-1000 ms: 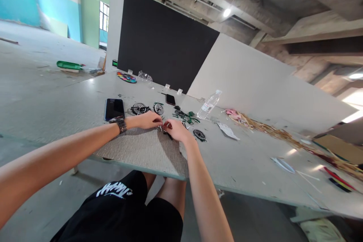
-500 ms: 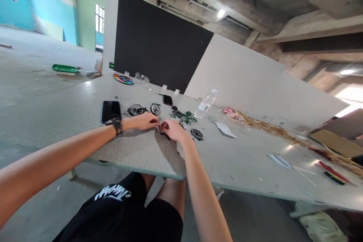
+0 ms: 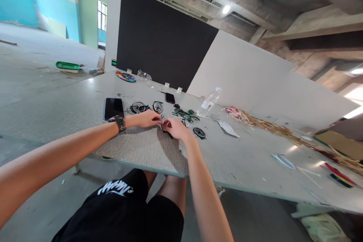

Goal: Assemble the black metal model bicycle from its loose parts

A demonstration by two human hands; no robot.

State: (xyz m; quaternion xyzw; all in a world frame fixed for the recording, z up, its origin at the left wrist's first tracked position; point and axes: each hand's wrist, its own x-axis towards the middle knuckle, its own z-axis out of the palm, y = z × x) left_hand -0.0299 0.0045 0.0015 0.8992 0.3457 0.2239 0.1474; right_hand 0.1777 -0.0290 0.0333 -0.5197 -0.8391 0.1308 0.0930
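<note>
Grey tabletop (image 3: 141, 151) under bare concrete beams — dark phone (image 3: 114, 108) at left, spoked wheels (image 3: 138, 107) just beyond. Left hand (image 3: 147, 119) and right hand (image 3: 176, 128) meeting at centre, fingers pinching a small metal part (image 3: 162, 126) between them. Loose wheel (image 3: 199, 132) just right — water bottle (image 3: 209, 103) farther back.

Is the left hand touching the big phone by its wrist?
Apart. In the head view, the left hand works at small parts with the right hand; a strip of table shows between it and the phone.
</note>
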